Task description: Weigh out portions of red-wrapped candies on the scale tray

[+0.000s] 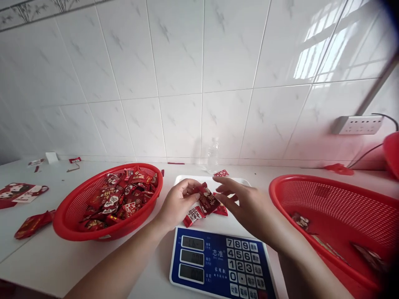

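Over the white pan of a weighing scale (222,265), my left hand (182,201) pinches the left edge of a dark red wrapped packet (208,200) with pale lettering. My right hand (238,196) is at the packet's right side, fingers apart and bent; whether a fingertip touches it I cannot tell. Below the packet, a red and white packet (193,216) lies on the scale pan (240,226). Another red packet (221,209) is partly hidden behind the held one. The blue keypad panel and three small displays face me.
Left stands a red basket (107,236) of red wrapped packets (124,197). A second red basket (293,178) on the right holds a few packets. A clear bottle (213,155) stands by the tiled wall. Red pouches (34,224) lie far left; a power strip (358,124) is right.
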`<state>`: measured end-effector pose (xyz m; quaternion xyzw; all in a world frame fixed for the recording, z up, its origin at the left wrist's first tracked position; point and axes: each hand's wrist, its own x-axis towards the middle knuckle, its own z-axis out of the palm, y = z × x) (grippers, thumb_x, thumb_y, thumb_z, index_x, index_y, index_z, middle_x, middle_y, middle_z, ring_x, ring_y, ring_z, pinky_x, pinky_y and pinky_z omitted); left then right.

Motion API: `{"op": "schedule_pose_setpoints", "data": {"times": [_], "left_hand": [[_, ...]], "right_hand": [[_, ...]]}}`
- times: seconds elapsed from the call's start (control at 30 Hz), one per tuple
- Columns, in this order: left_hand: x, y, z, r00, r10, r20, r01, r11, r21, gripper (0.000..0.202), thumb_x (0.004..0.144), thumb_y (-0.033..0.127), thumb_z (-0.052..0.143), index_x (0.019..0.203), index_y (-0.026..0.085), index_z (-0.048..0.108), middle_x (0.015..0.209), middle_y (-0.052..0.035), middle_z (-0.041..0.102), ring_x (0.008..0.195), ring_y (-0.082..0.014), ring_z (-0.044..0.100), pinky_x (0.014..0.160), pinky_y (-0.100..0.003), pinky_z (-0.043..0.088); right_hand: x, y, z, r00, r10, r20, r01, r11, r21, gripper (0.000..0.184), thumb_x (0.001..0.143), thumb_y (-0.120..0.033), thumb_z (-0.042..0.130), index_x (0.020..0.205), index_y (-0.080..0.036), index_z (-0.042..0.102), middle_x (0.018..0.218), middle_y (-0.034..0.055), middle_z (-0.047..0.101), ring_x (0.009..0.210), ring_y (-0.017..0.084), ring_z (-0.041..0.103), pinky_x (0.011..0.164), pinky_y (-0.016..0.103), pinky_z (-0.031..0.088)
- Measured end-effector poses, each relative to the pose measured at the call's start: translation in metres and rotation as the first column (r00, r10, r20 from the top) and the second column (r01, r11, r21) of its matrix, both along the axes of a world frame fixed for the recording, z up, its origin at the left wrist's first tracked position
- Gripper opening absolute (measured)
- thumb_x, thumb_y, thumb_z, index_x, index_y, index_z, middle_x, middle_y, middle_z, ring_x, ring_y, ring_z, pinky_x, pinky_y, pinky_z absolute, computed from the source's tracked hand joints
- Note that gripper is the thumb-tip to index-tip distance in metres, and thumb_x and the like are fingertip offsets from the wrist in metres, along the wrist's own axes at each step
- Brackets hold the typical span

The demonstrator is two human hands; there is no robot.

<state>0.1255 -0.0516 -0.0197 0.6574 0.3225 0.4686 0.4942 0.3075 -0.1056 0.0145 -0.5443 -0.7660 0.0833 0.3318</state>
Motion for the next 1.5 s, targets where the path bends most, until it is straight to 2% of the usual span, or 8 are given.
{"op": "schedule_pose_setpoints", "data": {"times": [0.3,0.47,0.63,0.77,0.93,1.1,1.3,1.5], "left_hand": [[0.009,0.005,-0.011,0.949,-0.090,-0.303,0.100,0.995,0.017,0.015,0.082,0.016,0.057,0.096,0.021,0.059,0.099,-0.0044,0.068,0.091,-0.0196,0.065,0.089,-0.041,0.051],[0.003,0.001,-0.023,0.730,-0.018,-0.683,0.225,0.950,0.216,0.058,0.082,0.037,0.062,0.136,0.024,0.043,0.148,-0.0133,0.036,0.141,-0.0321,0.024,0.113,-0.053,0.024],[0.009,0.007,-0.017,0.449,-0.080,-0.890,0.297,0.953,0.064,0.080,0.090,0.063,0.033,0.152,0.019,0.008,0.160,-0.0117,0.000,0.144,-0.0297,-0.013,0.116,-0.055,0.004],[0.024,0.020,-0.016,0.416,-0.061,-0.907,0.311,0.947,0.079,0.087,0.087,0.071,0.023,0.152,0.019,0.001,0.159,-0.0106,-0.007,0.142,-0.0293,-0.017,0.115,-0.055,0.001],[0.029,0.036,-0.015,0.529,-0.001,-0.849,0.248,0.957,0.153,0.087,0.086,0.072,0.025,0.152,0.019,0.004,0.159,-0.0120,-0.003,0.144,-0.0305,-0.012,0.114,-0.055,0.003],[-0.010,0.057,0.016,0.605,0.255,-0.754,-0.002,0.948,0.319,0.058,0.093,0.045,0.041,0.144,0.023,0.029,0.156,-0.0089,0.024,0.145,-0.0262,0.014,0.115,-0.044,0.018],[-0.093,0.091,0.034,0.452,0.407,-0.793,-0.316,0.905,0.285,0.031,0.093,0.019,0.037,0.120,0.017,0.051,0.130,-0.0114,0.058,0.120,-0.0214,0.054,0.097,-0.032,0.043],[-0.125,0.095,0.011,0.342,0.253,-0.905,-0.282,0.946,0.158,0.033,0.088,0.030,0.059,0.118,0.017,0.056,0.119,-0.0094,0.060,0.101,-0.0220,0.061,0.086,-0.041,0.051]], "right_hand": [[0.012,-0.007,0.010,0.994,-0.097,-0.054,0.099,0.994,0.039,0.034,0.091,-0.036,0.045,0.122,-0.028,0.057,0.095,0.0021,0.071,0.080,0.017,0.067,0.070,0.032,0.052],[0.011,-0.002,0.008,0.995,-0.102,0.008,0.102,0.995,0.021,0.035,0.091,-0.035,0.046,0.122,-0.026,0.057,0.097,0.0030,0.071,0.085,0.019,0.067,0.073,0.033,0.052],[0.011,0.000,0.005,0.997,-0.062,0.052,0.063,0.998,-0.010,0.036,0.092,-0.038,0.045,0.124,-0.027,0.057,0.098,0.0017,0.071,0.084,0.018,0.068,0.069,0.031,0.053],[0.013,0.000,0.003,0.994,-0.081,0.070,0.083,0.996,-0.023,0.036,0.091,-0.038,0.045,0.125,-0.029,0.056,0.099,0.0004,0.071,0.081,0.018,0.068,0.067,0.032,0.053],[0.017,0.001,0.002,0.995,-0.073,0.070,0.072,0.997,0.017,0.035,0.091,-0.038,0.045,0.124,-0.029,0.056,0.098,0.0004,0.071,0.080,0.018,0.068,0.067,0.032,0.053],[0.025,0.003,0.000,0.994,-0.086,0.061,0.083,0.995,0.059,0.035,0.091,-0.041,0.047,0.122,-0.030,0.057,0.096,0.0008,0.072,0.074,0.017,0.068,0.064,0.030,0.052],[0.031,0.012,-0.011,0.992,-0.097,0.085,0.090,0.992,0.088,0.035,0.089,-0.048,0.044,0.119,-0.033,0.056,0.093,-0.0010,0.073,0.069,0.018,0.068,0.059,0.031,0.052],[0.029,0.012,-0.013,0.993,-0.082,0.091,0.073,0.993,0.097,0.035,0.089,-0.047,0.043,0.117,-0.032,0.058,0.091,-0.0002,0.073,0.069,0.019,0.069,0.054,0.029,0.052]]}}
